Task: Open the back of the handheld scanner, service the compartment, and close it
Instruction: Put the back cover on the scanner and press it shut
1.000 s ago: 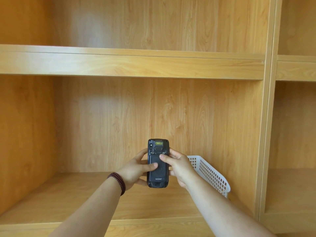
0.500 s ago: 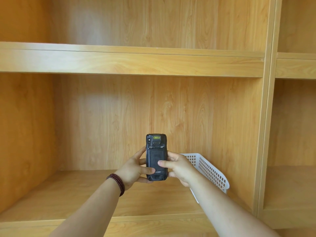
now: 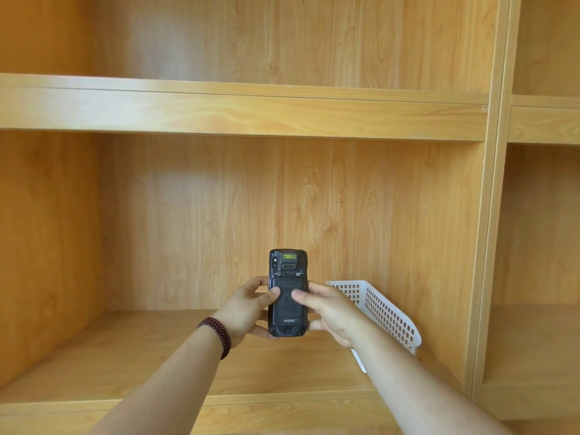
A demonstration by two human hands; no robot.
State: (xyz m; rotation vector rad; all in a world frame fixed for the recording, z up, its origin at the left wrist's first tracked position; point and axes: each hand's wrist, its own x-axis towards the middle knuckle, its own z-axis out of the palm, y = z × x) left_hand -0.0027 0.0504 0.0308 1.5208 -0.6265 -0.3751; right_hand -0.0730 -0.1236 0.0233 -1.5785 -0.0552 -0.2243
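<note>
You had the scanner (image 3: 287, 292) upright in front of you, its back facing you, held in the air over the lower shelf (image 3: 131, 356). It was a dark, rounded slab of matte plastic: a ribbed, rubbery-looking back cover (image 3: 287, 304) with pale lettering low down, two small screws above it, and a little yellow-green window at its 12 o'clock end. The cover sat closed on the body.

Your left hand (image 3: 243, 312) gripped it from 9 o'clock, fingers wrapped behind the case and the thumb pressed flat on the cover. Your right hand (image 3: 329, 310) gripped it from 3 o'clock in the same way, thumb on the cover just beside the other thumb, the two tips near but apart.

A bracelet (image 3: 217, 335) of dark red round beads circled your left wrist. At 3 o'clock of the scanner, a white plastic basket (image 3: 386, 312) with a grid of square holes leaned tilted on the shelf. All around stood smooth, light wood-grain shelving (image 3: 244, 111).
</note>
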